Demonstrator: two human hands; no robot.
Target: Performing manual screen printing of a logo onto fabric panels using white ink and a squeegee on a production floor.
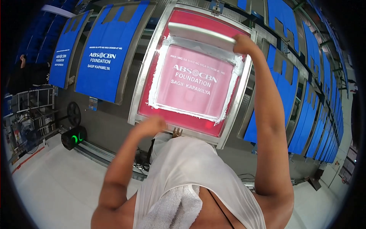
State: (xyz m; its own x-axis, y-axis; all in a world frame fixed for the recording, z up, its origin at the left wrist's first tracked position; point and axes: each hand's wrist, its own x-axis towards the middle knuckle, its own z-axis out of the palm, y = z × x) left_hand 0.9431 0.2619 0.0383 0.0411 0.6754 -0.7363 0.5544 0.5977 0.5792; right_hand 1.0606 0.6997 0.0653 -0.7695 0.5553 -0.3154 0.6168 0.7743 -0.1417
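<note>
A screen-printing frame (pixel 139 95) with a metal border and red mesh lies before me. A pale rectangular print area (pixel 190 100) with white lettering shows in its middle, ringed by white ink (pixel 153 89). Across the far part of the mesh lies a long squeegee (pixel 202 34). My right hand (pixel 244 44) is closed around the squeegee's right end, with that arm stretched far forward. Motion smears my left hand (pixel 153 125), which is at the frame's near left corner; its fingers cannot be made out, nor whether it touches the frame.
Printed blue fabric pieces (pixel 101 57) lie on boards to the left, and more blue pieces (pixel 276 91) run in rows to the right. A black wheel (pixel 74 113) and a round device with green lights (pixel 76 137) stand at lower left. Another person's hand (pixel 23 60) shows at far left.
</note>
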